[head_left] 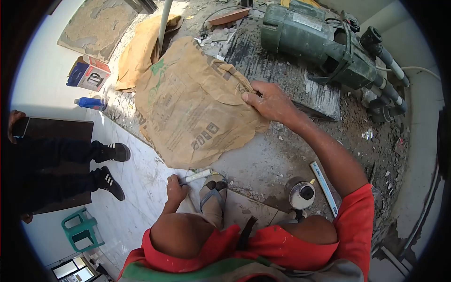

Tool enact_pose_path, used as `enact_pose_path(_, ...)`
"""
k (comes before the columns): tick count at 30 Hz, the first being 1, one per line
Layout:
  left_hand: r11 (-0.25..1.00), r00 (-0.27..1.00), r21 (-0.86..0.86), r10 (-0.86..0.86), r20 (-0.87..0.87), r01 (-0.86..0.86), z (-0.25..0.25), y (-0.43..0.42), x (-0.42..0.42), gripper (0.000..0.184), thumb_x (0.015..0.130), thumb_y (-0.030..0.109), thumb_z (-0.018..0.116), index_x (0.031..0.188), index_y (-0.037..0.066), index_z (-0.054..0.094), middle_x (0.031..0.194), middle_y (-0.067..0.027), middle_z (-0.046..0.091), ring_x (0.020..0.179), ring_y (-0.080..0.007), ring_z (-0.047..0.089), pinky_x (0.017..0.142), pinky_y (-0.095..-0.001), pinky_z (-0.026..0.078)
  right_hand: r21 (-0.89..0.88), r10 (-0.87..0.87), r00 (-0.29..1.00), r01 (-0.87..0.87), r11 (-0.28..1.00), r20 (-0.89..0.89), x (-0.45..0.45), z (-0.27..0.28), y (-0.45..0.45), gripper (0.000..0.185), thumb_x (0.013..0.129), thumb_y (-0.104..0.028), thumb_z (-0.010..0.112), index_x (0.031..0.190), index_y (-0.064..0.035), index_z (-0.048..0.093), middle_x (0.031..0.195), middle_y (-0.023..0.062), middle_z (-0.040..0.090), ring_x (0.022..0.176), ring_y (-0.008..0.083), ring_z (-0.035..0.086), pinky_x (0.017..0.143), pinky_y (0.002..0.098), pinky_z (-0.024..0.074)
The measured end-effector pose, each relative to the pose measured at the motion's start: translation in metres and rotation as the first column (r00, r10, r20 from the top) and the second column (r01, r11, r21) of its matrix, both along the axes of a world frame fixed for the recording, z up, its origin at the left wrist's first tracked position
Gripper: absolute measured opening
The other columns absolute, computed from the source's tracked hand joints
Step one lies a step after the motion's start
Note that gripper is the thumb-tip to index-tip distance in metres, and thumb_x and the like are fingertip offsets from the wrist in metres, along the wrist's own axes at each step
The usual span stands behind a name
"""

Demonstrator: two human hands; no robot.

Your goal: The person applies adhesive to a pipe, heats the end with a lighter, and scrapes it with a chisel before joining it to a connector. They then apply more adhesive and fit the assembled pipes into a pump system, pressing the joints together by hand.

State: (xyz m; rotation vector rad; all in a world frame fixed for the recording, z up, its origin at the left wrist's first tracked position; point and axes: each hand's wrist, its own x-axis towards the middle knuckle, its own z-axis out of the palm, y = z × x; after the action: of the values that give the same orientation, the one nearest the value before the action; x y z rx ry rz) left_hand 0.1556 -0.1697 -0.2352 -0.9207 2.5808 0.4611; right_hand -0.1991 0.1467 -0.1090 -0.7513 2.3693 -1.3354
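Note:
My right hand (pixel 270 101) pinches the right edge of a large, crumpled brown paper sack (pixel 199 103) with dark and green printing. The sack is spread over the floor in front of me, one side lifted toward that hand. Low beside my left knee, my left hand (pixel 176 189) is closed at the end of a white tube-like piece (pixel 197 176). A pale stick runs down from near it toward the knee; whether the two are joined, I cannot tell. My sandalled foot (pixel 213 199) stands right by the tube.
A green motor pump (pixel 319 44) with pipes sits on a dusty board at upper right. Near my right knee are a round pot-like container (pixel 301 192) and a spirit level (pixel 324 188). At left are a blue bottle (pixel 90 103), a box (pixel 89 74), a green stool (pixel 81 229) and a standing person's shoes (pixel 112 152).

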Motion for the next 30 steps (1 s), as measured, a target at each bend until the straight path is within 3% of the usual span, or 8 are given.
enact_pose_path(5,0.883,0.653,-0.260,-0.465,-0.598,0.391,0.102,0.045,-0.123,0.068,0.074,0.011,0.073,0.134,-0.002,0.045,0.135,-0.0295,0.043,0.125,-0.0444,0.040,0.106,-0.0485,0.030,0.093,0.040,0.999,-0.041,0.995,0.015,0.022,0.009,-0.003,0.029,0.090,-0.028,0.061,0.091,0.0005,0.062,0.084,0.0237,0.063,0.085,0.0418,0.062,0.076,0.0494,0.0448)
enact_pose_path(7,0.726,0.239,-0.453,-0.631,-0.738,0.517,0.159,0.064,-0.197,0.082,0.077,0.018,0.075,0.145,0.000,0.033,0.145,-0.0295,0.033,0.136,-0.0446,0.027,0.111,-0.0507,0.022,0.117,0.048,0.998,-0.043,0.992,-0.039,0.040,0.019,-0.007,0.026,0.090,-0.027,0.062,0.091,-0.0005,0.063,0.083,0.0229,0.064,0.084,0.0414,0.062,0.076,0.0494,0.0456)
enact_pose_path(10,0.332,0.111,-0.640,-0.926,-0.361,0.693,0.222,0.090,-0.272,0.069,0.078,0.038,0.073,0.137,0.010,0.052,0.156,-0.0137,0.029,0.144,-0.0352,0.020,0.115,-0.0472,0.016,0.051,0.049,0.962,-0.036,0.998,-0.270,0.063,0.025,-0.002,0.028,0.094,-0.028,0.059,0.097,-0.0007,0.058,0.086,0.0191,0.064,0.083,0.0390,0.061,0.072,0.0471,0.0462)
enact_pose_path(11,0.164,-0.038,-0.653,-0.958,-0.284,0.740,0.222,0.090,-0.298,0.050,0.079,0.033,0.072,0.119,0.007,0.062,0.139,-0.0130,0.048,0.134,-0.0317,0.038,0.111,-0.0482,0.025,0.075,-0.048,0.970,0.068,0.995,-0.238,0.078,0.025,0.008,0.030,0.094,-0.030,0.059,0.101,-0.0011,0.058,0.088,0.0187,0.064,0.084,0.0394,0.062,0.073,0.0466,0.0470)
enact_pose_path(15,-0.003,-0.090,-0.405,-0.977,-0.194,0.914,0.189,0.074,-0.342,0.022,0.086,0.020,0.064,0.085,-0.001,0.056,0.095,-0.0169,0.059,0.099,-0.0384,0.053,0.096,-0.0473,0.037,0.519,-0.361,0.906,0.423,0.743,-0.222,0.147,0.019,0.076,0.047,0.088,-0.042,0.064,0.113,-0.0023,0.057,0.091,0.0216,0.065,0.089,0.0408,0.065,0.074,0.0465,0.0519)
enact_pose_path(18,-0.028,-0.152,-0.433,-0.956,-0.253,0.901,0.168,0.061,-0.345,0.023,0.088,0.021,0.062,0.086,0.000,0.055,0.090,-0.0172,0.056,0.093,-0.0386,0.053,0.094,-0.0478,0.037,0.839,-0.436,0.900,0.249,0.484,-0.015,0.231,-0.027,0.130,0.046,0.084,-0.042,0.068,0.106,-0.0013,0.063,0.091,0.0225,0.065,0.086,0.0383,0.067,0.071,0.0468,0.0540)
enact_pose_path(25,-0.076,-0.226,-0.466,-0.935,-0.273,0.881,0.145,0.063,-0.363,0.026,0.092,0.025,0.059,0.085,0.000,0.053,0.090,-0.0177,0.055,0.091,-0.0388,0.052,0.087,-0.0483,0.037,0.740,-0.740,0.672,0.513,0.435,-0.032,0.282,-0.036,0.154,0.047,0.081,-0.036,0.065,0.102,0.0055,0.058,0.093,0.0299,0.065,0.088,0.0435,0.065,0.078,0.0478,0.0524)
enact_pose_path(30,-0.042,-0.192,-0.446,-0.936,-0.296,0.894,0.149,0.064,-0.358,0.027,0.092,0.025,0.059,0.084,0.001,0.052,0.089,-0.0175,0.054,0.090,-0.0388,0.051,0.090,-0.0501,0.036,0.717,-0.949,0.250,0.696,0.037,-0.194,0.342,-0.022,0.197,0.055,0.075,-0.040,0.068,0.104,0.0062,0.058,0.093,0.0301,0.065,0.090,0.0436,0.065,0.082,0.0477,0.0510)
